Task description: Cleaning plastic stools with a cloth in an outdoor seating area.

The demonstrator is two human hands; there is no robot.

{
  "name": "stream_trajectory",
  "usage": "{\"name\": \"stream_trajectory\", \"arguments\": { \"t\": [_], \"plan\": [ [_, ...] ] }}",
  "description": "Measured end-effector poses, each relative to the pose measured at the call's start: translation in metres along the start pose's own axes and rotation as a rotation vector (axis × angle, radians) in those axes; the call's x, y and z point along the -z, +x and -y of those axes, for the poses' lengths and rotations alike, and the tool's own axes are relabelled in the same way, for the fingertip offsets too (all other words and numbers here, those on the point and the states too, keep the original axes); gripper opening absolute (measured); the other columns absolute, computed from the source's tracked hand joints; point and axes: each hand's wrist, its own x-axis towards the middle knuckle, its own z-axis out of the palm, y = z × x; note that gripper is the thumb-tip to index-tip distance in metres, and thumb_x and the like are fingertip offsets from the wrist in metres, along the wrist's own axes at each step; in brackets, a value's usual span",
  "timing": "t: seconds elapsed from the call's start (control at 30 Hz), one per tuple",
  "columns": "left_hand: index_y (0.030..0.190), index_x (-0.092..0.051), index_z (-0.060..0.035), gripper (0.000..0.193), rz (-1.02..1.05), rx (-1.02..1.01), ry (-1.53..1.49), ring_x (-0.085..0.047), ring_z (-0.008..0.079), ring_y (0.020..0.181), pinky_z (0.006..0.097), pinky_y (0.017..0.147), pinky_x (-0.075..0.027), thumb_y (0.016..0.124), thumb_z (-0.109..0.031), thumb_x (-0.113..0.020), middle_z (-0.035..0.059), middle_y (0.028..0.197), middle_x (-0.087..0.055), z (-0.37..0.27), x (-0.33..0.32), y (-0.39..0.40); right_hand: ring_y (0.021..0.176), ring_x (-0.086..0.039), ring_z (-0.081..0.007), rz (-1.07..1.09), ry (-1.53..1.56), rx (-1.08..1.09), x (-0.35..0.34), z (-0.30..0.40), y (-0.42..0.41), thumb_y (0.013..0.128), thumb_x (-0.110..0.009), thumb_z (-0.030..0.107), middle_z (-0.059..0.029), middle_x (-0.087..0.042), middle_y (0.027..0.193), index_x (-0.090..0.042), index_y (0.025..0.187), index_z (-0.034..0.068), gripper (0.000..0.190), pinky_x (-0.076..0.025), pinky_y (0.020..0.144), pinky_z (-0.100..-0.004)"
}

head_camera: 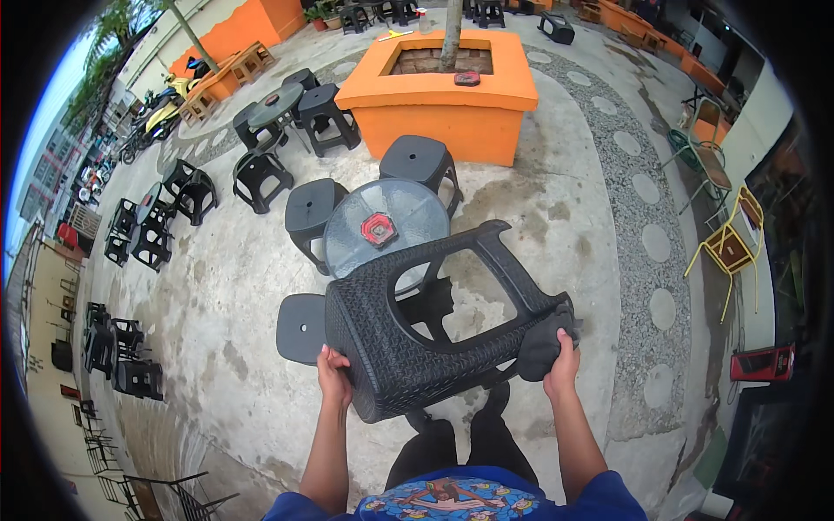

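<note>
A black woven-pattern plastic stool point(384, 345) is held tilted on its side before me, its legs towards the upper right. My left hand point(335, 378) grips the edge by its seat. With my right hand point(561, 365) I hold a dark cloth point(544, 342) against one leg end. Just beyond the stool stands a round glass-topped table point(404, 202) with a red ashtray point(378, 229) on it. Other black stools point(309, 208) surround this table, one of them point(301, 325) close to my left hand.
An orange planter point(443, 127) with a tree trunk stands ahead, a spray bottle and a squeegee on its rim. More stools and tables are to the left. A yellow metal chair point(730, 247) is at the right, beyond a pebbled path point(635, 228).
</note>
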Motion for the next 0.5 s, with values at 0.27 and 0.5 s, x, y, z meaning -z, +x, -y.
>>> {"name": "stream_trajectory", "arguments": {
  "t": [0.27,0.5],
  "plan": [
    [0.056,-0.047,-0.0090,0.047,-0.045,0.030,-0.435,-0.044,0.0146,0.066,0.0288,0.073,-0.033,0.093,-0.039,-0.049,0.0021,0.060,-0.044,0.042,0.037,0.063,0.094,-0.061,-0.0206,0.214,-0.117,-0.059,-0.100,-0.050,-0.027,0.086,-0.063,0.020,-0.0086,-0.063,0.105,-0.057,0.115,0.000,0.036,-0.049,0.085,-0.0337],
    [0.051,-0.048,-0.0053,0.053,-0.033,0.039,-0.544,-0.045,0.0158,0.067,0.0276,0.072,-0.033,0.093,-0.037,-0.048,0.0027,0.060,-0.041,0.076,0.022,0.097,0.095,-0.066,-0.0240,0.175,-0.032,-0.125,-0.127,-0.050,-0.016,0.087,-0.062,0.024,-0.0097,-0.067,0.103,-0.061,0.108,0.002,0.030,-0.052,0.088,-0.0364]
  ]
}}
